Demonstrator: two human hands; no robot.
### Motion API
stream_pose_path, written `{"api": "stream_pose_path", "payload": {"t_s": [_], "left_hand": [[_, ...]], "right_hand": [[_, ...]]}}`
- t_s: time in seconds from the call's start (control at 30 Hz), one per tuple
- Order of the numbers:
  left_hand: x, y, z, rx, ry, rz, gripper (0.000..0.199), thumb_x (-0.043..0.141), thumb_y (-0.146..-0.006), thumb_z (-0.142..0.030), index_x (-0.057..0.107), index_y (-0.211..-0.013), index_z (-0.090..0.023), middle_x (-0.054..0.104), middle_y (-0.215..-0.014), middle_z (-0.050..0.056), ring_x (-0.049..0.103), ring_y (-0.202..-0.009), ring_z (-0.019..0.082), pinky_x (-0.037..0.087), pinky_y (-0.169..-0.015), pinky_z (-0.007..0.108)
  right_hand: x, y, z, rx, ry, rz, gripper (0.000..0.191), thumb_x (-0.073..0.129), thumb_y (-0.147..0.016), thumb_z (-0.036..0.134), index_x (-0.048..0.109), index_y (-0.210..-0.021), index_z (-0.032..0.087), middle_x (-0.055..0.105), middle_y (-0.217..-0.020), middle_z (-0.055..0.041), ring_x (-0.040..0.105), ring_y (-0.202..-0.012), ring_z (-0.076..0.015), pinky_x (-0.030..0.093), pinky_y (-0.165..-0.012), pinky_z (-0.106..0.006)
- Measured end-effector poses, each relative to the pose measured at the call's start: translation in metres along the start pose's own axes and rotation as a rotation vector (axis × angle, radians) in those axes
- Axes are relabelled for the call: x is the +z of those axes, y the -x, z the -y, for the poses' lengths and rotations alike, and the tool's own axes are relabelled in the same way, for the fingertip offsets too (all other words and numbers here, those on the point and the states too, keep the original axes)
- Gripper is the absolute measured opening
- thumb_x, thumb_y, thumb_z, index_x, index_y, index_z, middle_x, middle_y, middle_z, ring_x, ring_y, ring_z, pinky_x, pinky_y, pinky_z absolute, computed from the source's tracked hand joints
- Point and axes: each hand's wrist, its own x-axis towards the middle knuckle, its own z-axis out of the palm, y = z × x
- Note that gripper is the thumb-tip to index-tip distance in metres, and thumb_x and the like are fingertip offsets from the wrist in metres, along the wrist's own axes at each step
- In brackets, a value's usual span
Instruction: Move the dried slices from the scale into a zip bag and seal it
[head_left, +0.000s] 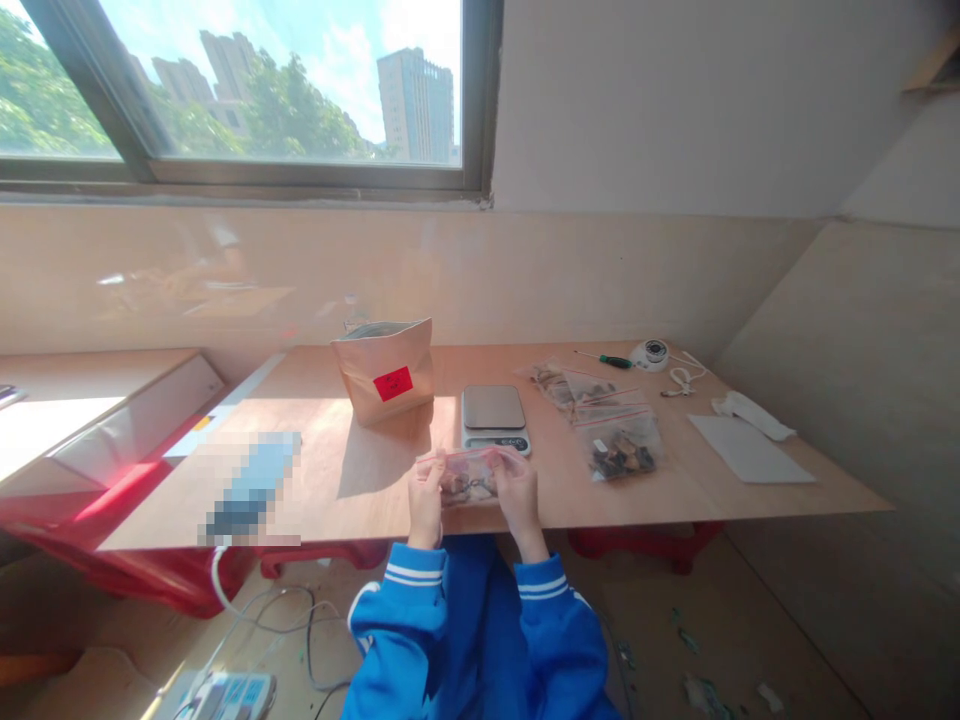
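Between my two hands is a clear zip bag with a reddish seal strip and brownish pieces inside, held at the table's front edge. My left hand pinches its upper left corner. The upper right part is gripped by my right hand, fingers closed on the plastic. Just beyond the bag stands a kitchen scale with a bare metal plate and a small display. Behind and to the left, a brown paper pouch with a red label stands upright, its top open.
More filled zip bags lie right of the scale. Farther back are a green-handled screwdriver and a white dome camera with its cable. White paper lies at right, a blurred flat object at left. Cables trail to the floor.
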Motion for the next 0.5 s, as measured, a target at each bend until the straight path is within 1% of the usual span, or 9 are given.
{"api": "stream_pose_path", "payload": {"t_s": [0.07, 0.13, 0.2, 0.23, 0.3, 0.37, 0.4, 0.43, 0.5], "left_hand": [[0.001, 0.0, -0.009, 0.064, -0.035, 0.003, 0.056, 0.052, -0.078, -0.064, 0.069, -0.088, -0.011, 0.071, -0.08, 0.009, 0.065, -0.072, 0.018, 0.051, -0.065, 0.029], [0.0, 0.004, -0.017, 0.166, -0.083, 0.011, 0.056, 0.048, -0.08, -0.065, 0.067, -0.089, -0.013, 0.07, -0.085, 0.009, 0.064, -0.077, 0.018, 0.05, -0.07, 0.029], [-0.005, 0.018, -0.019, 0.227, -0.148, 0.035, 0.051, 0.048, -0.079, -0.066, 0.062, -0.077, -0.017, 0.065, -0.073, 0.005, 0.06, -0.07, 0.016, 0.049, -0.069, 0.028], [-0.008, 0.03, -0.015, 0.222, -0.192, 0.081, 0.049, 0.049, -0.08, -0.065, 0.057, -0.068, -0.018, 0.06, -0.066, 0.003, 0.057, -0.065, 0.015, 0.048, -0.066, 0.027], [-0.018, 0.062, 0.001, 0.107, -0.343, 0.254, 0.047, 0.048, -0.083, -0.062, 0.051, -0.061, -0.02, 0.051, -0.054, -0.001, 0.05, -0.054, 0.013, 0.044, -0.058, 0.026], [-0.033, 0.098, 0.026, -0.123, -0.5, 0.549, 0.041, 0.048, -0.084, -0.06, 0.056, -0.069, -0.023, 0.049, -0.051, -0.002, 0.047, -0.047, 0.013, 0.04, -0.049, 0.026], [-0.041, 0.116, 0.038, -0.219, -0.576, 0.664, 0.037, 0.05, -0.083, -0.059, 0.058, -0.072, -0.025, 0.052, -0.054, -0.002, 0.05, -0.049, 0.014, 0.041, -0.048, 0.026], [-0.05, 0.132, 0.048, -0.258, -0.637, 0.757, 0.032, 0.055, -0.081, -0.057, 0.061, -0.075, -0.027, 0.058, -0.062, -0.001, 0.056, -0.057, 0.017, 0.046, -0.051, 0.028], [-0.066, 0.157, 0.061, -0.273, -0.668, 0.773, 0.023, 0.058, -0.083, -0.047, 0.064, -0.094, -0.028, 0.065, -0.091, 0.004, 0.062, -0.081, 0.019, 0.053, -0.065, 0.032]], "right_hand": [[-0.013, -0.005, 0.001, 0.019, 0.018, -0.029, 0.037, 0.06, -0.08, 0.052, 0.067, -0.078, 0.017, 0.069, -0.075, -0.0068, 0.062, -0.066, -0.0173, 0.052, -0.061, -0.028], [-0.036, -0.013, 0.002, 0.044, 0.054, -0.129, 0.041, 0.059, -0.079, 0.056, 0.067, -0.08, 0.015, 0.067, -0.071, -0.0058, 0.058, -0.058, -0.0146, 0.048, -0.053, -0.025], [-0.068, -0.021, 0.002, 0.049, 0.106, -0.27, 0.044, 0.061, -0.076, 0.058, 0.066, -0.079, 0.014, 0.064, -0.065, -0.0042, 0.054, -0.053, -0.0128, 0.045, -0.048, -0.024], [-0.086, -0.025, 0.002, 0.039, 0.137, -0.333, 0.045, 0.063, -0.075, 0.058, 0.066, -0.082, 0.013, 0.064, -0.066, -0.0045, 0.055, -0.054, -0.0132, 0.045, -0.049, -0.024], [-0.119, -0.03, -0.001, 0.014, 0.182, -0.419, 0.046, 0.066, -0.071, 0.056, 0.067, -0.087, 0.013, 0.068, -0.08, -0.0085, 0.061, -0.065, -0.0159, 0.049, -0.055, -0.026], [-0.149, -0.03, -0.007, 0.008, 0.204, -0.524, 0.049, 0.068, -0.069, 0.057, 0.067, -0.091, 0.013, 0.069, -0.09, -0.0111, 0.063, -0.072, -0.018, 0.051, -0.061, -0.028], [-0.16, -0.029, -0.011, 0.018, 0.209, -0.578, 0.052, 0.068, -0.068, 0.058, 0.067, -0.092, 0.013, 0.069, -0.091, -0.0118, 0.064, -0.073, -0.0187, 0.052, -0.062, -0.029], [-0.17, -0.027, -0.015, 0.033, 0.21, -0.628, 0.054, 0.068, -0.067, 0.06, 0.067, -0.093, 0.012, 0.069, -0.091, -0.012, 0.064, -0.073, -0.0192, 0.052, -0.062, -0.03], [-0.184, -0.023, -0.025, 0.074, 0.211, -0.689, 0.058, 0.068, -0.065, 0.061, 0.067, -0.096, 0.011, 0.069, -0.089, -0.0119, 0.064, -0.072, -0.0198, 0.052, -0.063, -0.032]]}}
